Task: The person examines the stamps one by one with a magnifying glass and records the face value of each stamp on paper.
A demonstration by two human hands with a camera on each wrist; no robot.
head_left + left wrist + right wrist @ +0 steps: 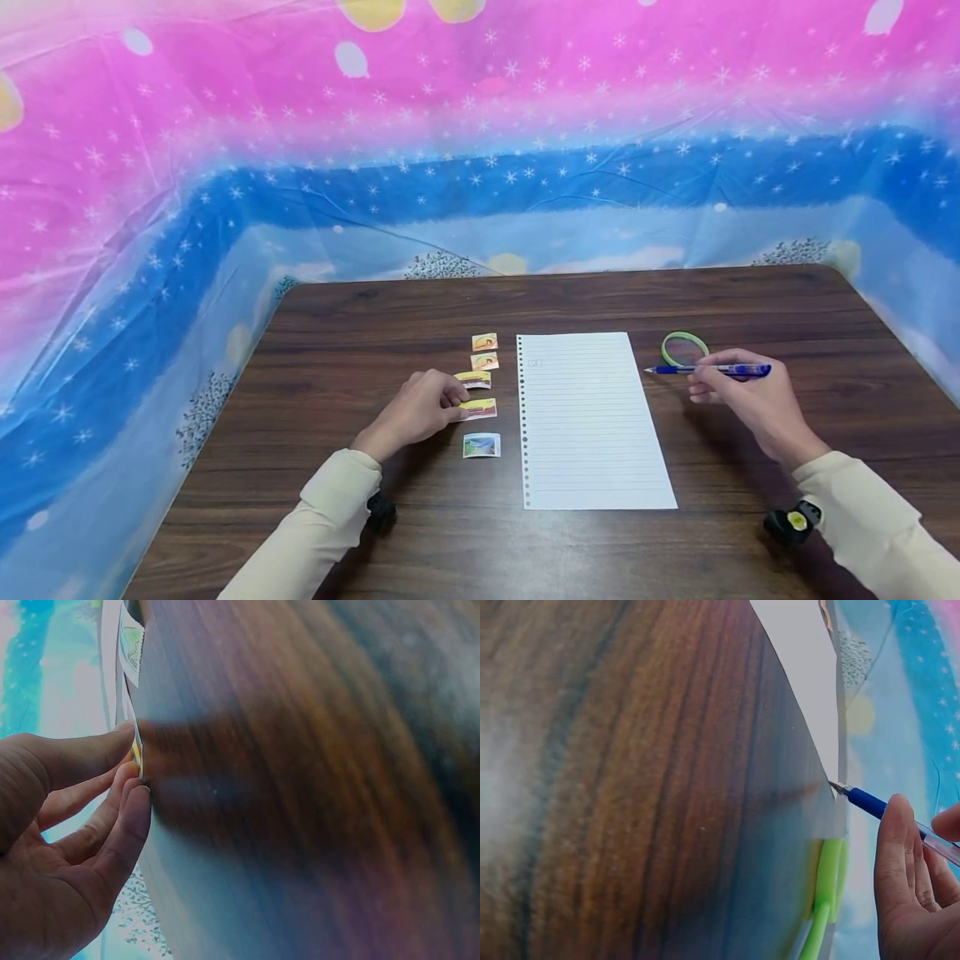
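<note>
My left hand [422,407] has its thumb and fingertips at the left edges of two yellow stamps. It pinches the lower yellow stamp [482,408], while the upper yellow stamp [477,380] lies by the fingers. In the left wrist view, only a thin yellow edge shows between thumb and fingers. My right hand [750,400] holds a blue ballpoint pen [738,370] above the table, its tip pointing left toward a lined sheet of paper [592,425]. A small stamp-like outline is drawn near the sheet's top left.
Two small orange stamps, one [484,342] above the other [484,361], lie beyond the yellow ones. A landscape stamp [482,446] lies nearer. A round green-rimmed thing [684,335] rests beside my right hand, partly hidden. Patterned cloth [480,183] surrounds the brown wooden table [360,333].
</note>
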